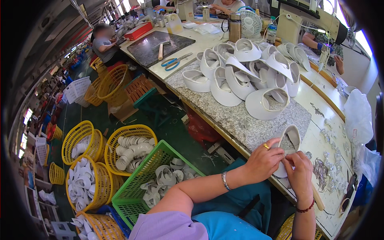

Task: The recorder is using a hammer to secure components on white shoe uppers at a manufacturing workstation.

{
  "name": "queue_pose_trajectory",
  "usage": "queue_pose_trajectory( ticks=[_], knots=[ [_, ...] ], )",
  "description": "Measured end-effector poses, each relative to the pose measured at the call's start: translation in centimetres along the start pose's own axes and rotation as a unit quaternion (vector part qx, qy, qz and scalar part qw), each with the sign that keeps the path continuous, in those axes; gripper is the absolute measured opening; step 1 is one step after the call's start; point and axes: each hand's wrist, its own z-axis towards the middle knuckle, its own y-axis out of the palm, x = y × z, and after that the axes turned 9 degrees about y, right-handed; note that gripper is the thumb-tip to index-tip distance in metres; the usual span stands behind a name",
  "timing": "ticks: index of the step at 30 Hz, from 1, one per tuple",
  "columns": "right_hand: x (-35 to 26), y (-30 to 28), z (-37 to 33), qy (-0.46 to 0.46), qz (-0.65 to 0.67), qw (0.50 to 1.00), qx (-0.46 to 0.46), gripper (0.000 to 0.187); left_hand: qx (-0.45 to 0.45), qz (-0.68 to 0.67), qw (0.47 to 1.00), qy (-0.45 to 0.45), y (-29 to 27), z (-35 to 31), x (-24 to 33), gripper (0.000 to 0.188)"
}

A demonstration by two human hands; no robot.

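Head view: we've got both hands on one white shoe upper (291,140) at the near edge of the granite slab (248,120). Left hand (264,160) is curled round its left side, fingers pinched onto it, gold ring showing. Right hand (298,173) is closed on its lower end, fingertips meeting the left hand's. Bracelet on each wrist.

Counts: one upper in hand; pile of uppers (248,72) further back on the slab, roughly a dozen plus, too overlapped for an exact count. One pair of blue scissors (176,61), one dark mat (160,46) with a wooden-handled tool on it, one steel flask (235,27), one small fan (251,22).

Small metal bits (322,172) are scattered on the bench right of our hands, too small to count.

Floor on our left: one green basket (140,176) and four yellow baskets (86,184) holding white parts, plus empty yellow ones further back.

Other people: one seated at far left (105,44), one at the far end, and an arm at far right (316,40).
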Motion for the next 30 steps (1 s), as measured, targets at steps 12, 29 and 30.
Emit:
queue_pose_trajectory(
  ticks=[12,29,30],
  knots=[
    [0.6,1.1,-0.6,0.051,0.083,0.995,0.010,0.005,-0.007,0.023,1.000,0.016,-0.1,-0.1,0.1,0.021],
    [1.0,1.6,-1.0,0.021,-0.020,0.996,0.089,0.006,-0.025,0.055,0.998,0.012,0.0,-0.3,0.8,0.030],
    [1.2,1.7,-1.0,0.035,0.019,0.996,0.078,0.005,-0.027,0.054,0.998,0.012,0.0,-0.3,0.7,0.030]
  ],
)
